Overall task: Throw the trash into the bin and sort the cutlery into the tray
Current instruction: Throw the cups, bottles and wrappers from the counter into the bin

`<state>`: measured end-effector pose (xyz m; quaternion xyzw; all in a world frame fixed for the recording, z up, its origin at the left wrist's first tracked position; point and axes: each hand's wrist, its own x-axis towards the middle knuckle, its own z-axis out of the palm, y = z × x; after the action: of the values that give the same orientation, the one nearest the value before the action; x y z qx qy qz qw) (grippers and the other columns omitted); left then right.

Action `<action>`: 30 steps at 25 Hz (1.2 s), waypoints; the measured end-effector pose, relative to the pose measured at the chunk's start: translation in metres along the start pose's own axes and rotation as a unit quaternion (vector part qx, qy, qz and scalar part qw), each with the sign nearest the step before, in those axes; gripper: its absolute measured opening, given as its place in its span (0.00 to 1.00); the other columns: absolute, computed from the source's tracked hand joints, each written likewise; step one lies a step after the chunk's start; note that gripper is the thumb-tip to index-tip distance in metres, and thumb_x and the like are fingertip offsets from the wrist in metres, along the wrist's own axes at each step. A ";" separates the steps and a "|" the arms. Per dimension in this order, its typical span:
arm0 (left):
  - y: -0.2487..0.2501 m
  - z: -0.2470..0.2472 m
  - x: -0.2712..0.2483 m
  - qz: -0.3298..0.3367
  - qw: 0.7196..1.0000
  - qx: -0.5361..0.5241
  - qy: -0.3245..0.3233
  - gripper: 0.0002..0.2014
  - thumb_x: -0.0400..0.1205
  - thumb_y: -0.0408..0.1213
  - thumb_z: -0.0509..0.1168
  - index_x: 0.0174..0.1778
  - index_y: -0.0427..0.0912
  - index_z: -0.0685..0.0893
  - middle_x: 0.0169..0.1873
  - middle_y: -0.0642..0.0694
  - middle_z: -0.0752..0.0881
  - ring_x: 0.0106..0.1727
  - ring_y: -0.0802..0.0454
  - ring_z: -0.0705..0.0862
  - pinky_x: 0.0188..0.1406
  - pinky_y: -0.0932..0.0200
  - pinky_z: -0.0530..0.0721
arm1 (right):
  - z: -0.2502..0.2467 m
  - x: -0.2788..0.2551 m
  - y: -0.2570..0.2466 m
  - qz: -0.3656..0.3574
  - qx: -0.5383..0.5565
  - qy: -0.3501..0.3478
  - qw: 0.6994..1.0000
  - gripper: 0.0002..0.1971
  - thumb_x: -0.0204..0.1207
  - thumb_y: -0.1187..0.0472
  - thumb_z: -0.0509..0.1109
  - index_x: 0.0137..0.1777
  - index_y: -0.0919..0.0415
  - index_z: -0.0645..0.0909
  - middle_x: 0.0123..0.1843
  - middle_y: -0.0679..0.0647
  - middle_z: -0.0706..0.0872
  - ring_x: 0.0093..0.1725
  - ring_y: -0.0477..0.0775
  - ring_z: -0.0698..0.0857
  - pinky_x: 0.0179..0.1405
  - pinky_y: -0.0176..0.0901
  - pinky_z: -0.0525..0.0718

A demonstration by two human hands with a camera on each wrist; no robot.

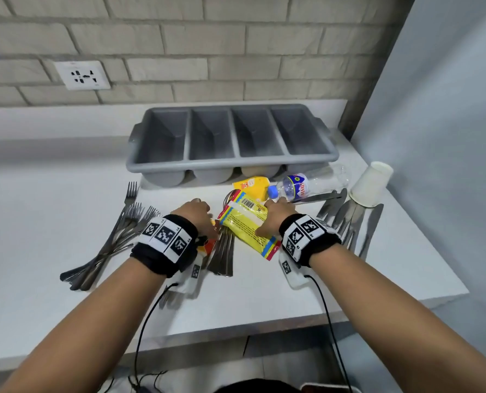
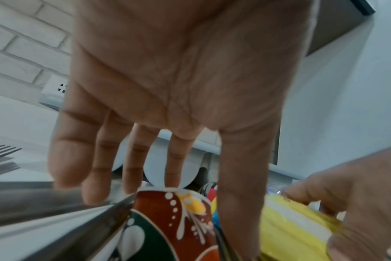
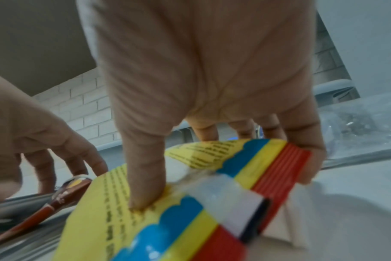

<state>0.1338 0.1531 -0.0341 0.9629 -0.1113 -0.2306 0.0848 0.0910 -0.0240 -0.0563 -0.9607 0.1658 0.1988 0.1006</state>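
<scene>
My right hand grips a yellow snack wrapper with red and blue ends. The thumb presses on top and the fingers curl over its far edge. My left hand hovers beside it, fingers straight and spread. They reach down onto a red-brown patterned wrapper that lies on a bundle of spoons. Forks lie at the left and knives at the right. The grey four-compartment tray stands behind. No bin is in view.
A plastic bottle with a blue cap, a small yellow packet and an upturned paper cup lie between the tray and the knives. The white counter ends at a wall on the right; a brick wall with a socket is behind.
</scene>
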 end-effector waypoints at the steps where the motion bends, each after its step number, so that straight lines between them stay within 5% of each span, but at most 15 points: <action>1: 0.000 0.002 0.002 0.003 1.000 0.020 0.003 0.37 0.72 0.40 0.74 0.76 0.40 0.68 0.73 0.42 0.74 0.74 0.45 0.74 0.70 0.54 0.74 | 0.000 0.000 -0.002 0.002 -0.007 0.003 1.000 0.42 0.67 0.45 0.74 0.78 0.57 0.61 0.80 0.65 0.59 0.78 0.68 0.64 0.74 0.56 0.70; 4: -0.003 0.007 0.011 0.007 0.999 0.050 -0.003 0.33 0.71 0.36 0.74 0.73 0.40 0.73 0.71 0.41 0.74 0.70 0.44 0.78 0.69 0.53 0.78 | 0.001 0.002 -0.003 0.011 0.009 0.004 1.000 0.39 0.66 0.44 0.76 0.73 0.59 0.67 0.76 0.65 0.66 0.72 0.66 0.72 0.71 0.54 0.76; 10: -0.009 0.007 0.019 0.009 0.998 0.049 0.035 0.34 0.67 0.44 0.78 0.69 0.41 0.78 0.68 0.38 0.74 0.66 0.39 0.79 0.67 0.48 0.80 | 0.001 0.003 0.002 0.025 0.160 0.015 0.987 0.45 0.62 0.52 0.81 0.77 0.60 0.62 0.73 0.61 0.74 0.69 0.61 0.78 0.67 0.51 0.81; 14: -0.012 -0.010 0.025 0.021 0.996 -0.027 0.083 0.28 0.72 0.43 0.74 0.68 0.39 0.78 0.67 0.38 0.78 0.66 0.41 0.79 0.65 0.51 0.79 | -0.007 -0.006 0.012 -0.009 0.279 0.058 0.959 0.38 0.66 0.63 0.79 0.75 0.62 0.65 0.66 0.61 0.82 0.63 0.60 0.83 0.59 0.46 0.83; 17: -0.004 -0.030 0.024 0.044 0.988 -0.107 0.099 0.20 0.76 0.39 0.71 0.63 0.36 0.81 0.58 0.39 0.86 0.56 0.43 0.84 0.52 0.54 0.78 | -0.013 -0.017 0.025 -0.028 0.337 0.106 0.935 0.24 0.69 0.67 0.77 0.63 0.64 0.73 0.59 0.59 0.85 0.54 0.57 0.84 0.48 0.42 0.79; 19: 0.011 -0.041 0.025 0.066 0.978 -0.158 0.120 0.17 0.76 0.39 0.71 0.59 0.36 0.82 0.51 0.41 0.88 0.50 0.44 0.84 0.46 0.56 0.77 | -0.019 -0.027 0.037 -0.026 0.385 0.145 0.911 0.21 0.70 0.69 0.75 0.62 0.63 0.74 0.55 0.56 0.85 0.49 0.54 0.82 0.46 0.40 0.77; 24: 0.067 -0.033 0.060 0.102 0.966 -0.217 0.094 0.17 0.73 0.39 0.74 0.55 0.34 0.86 0.54 0.36 0.90 0.57 0.40 0.87 0.56 0.53 0.83 | -0.024 -0.051 0.072 0.018 0.430 0.246 0.869 0.20 0.72 0.69 0.73 0.62 0.61 0.72 0.47 0.49 0.82 0.49 0.52 0.81 0.45 0.39 0.76; 27: 0.085 -0.014 0.080 0.080 0.984 -0.142 0.073 0.21 0.73 0.44 0.73 0.56 0.33 0.85 0.56 0.36 0.88 0.59 0.39 0.86 0.57 0.52 0.83 | -0.020 -0.063 0.090 0.036 0.443 0.273 0.853 0.22 0.72 0.71 0.72 0.65 0.64 0.72 0.45 0.45 0.81 0.51 0.54 0.81 0.52 0.44 0.80; 30: 0.092 -0.002 0.091 0.049 0.990 -0.097 0.086 0.28 0.69 0.54 0.73 0.57 0.35 0.85 0.56 0.37 0.88 0.58 0.39 0.86 0.59 0.49 0.85 | -0.018 -0.072 0.104 0.050 0.447 0.274 0.850 0.22 0.73 0.71 0.71 0.66 0.65 0.71 0.39 0.37 0.73 0.50 0.52 0.78 0.48 0.39 0.75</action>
<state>0.1977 0.0419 -0.0514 0.9599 -0.1277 -0.1523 0.1979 -0.0021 -0.1049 -0.0236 -0.8178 0.3052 -0.1639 0.4596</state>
